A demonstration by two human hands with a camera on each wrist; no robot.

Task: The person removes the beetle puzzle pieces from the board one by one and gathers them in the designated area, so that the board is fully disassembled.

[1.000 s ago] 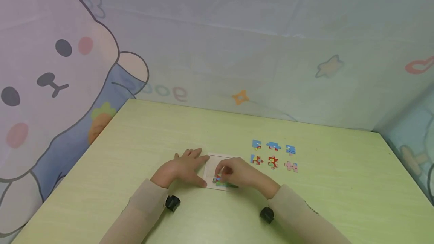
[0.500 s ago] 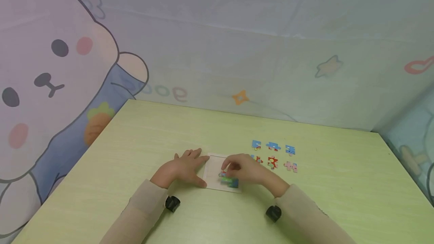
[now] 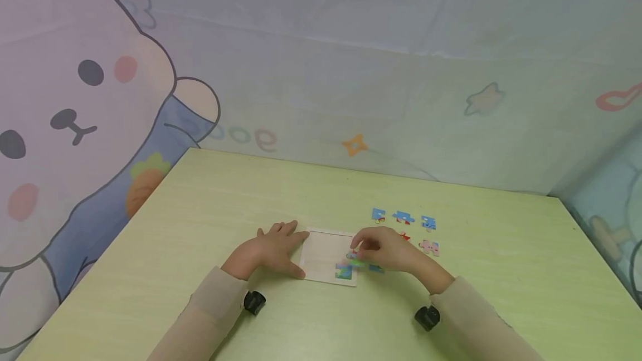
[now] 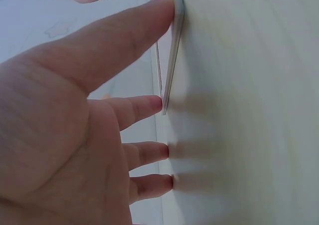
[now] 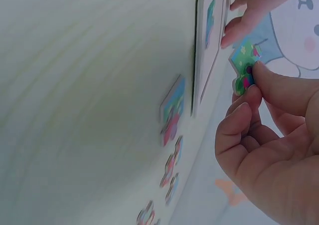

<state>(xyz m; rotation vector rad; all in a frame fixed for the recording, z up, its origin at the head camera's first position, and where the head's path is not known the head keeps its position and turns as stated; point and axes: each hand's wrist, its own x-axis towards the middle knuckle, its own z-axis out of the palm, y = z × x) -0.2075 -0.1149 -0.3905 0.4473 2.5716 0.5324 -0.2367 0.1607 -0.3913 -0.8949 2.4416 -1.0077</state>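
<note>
My right hand (image 3: pixel 385 248) pinches a green puzzle piece (image 5: pixel 244 68) between thumb and fingers, raised over the right side of a shallow wooden puzzle tray (image 3: pixel 321 255). One blue-green puzzle piece (image 3: pixel 343 272) lies in the tray's near right corner. Just right of the tray, partly under my right hand in the head view, is another puzzle piece (image 5: pixel 172 110) on the table. My left hand (image 3: pixel 275 249) is spread flat-fingered at the tray's left side. Its thumb and index fingertip touch the tray edge (image 4: pixel 170 60), and the other fingertips rest on the table.
Several loose puzzle pieces stand in two rows right of and beyond the tray, among them a blue piece (image 3: pixel 403 216) and a pink piece (image 3: pixel 429 247). My right hand hides part of the nearer row. A printed curtain (image 3: pixel 321 71) borders the table's (image 3: pixel 241 183) far edge.
My right hand has moved right across the tray, carrying the green puzzle piece from the near left area toward the right edge. The left hand has stayed in place.
</note>
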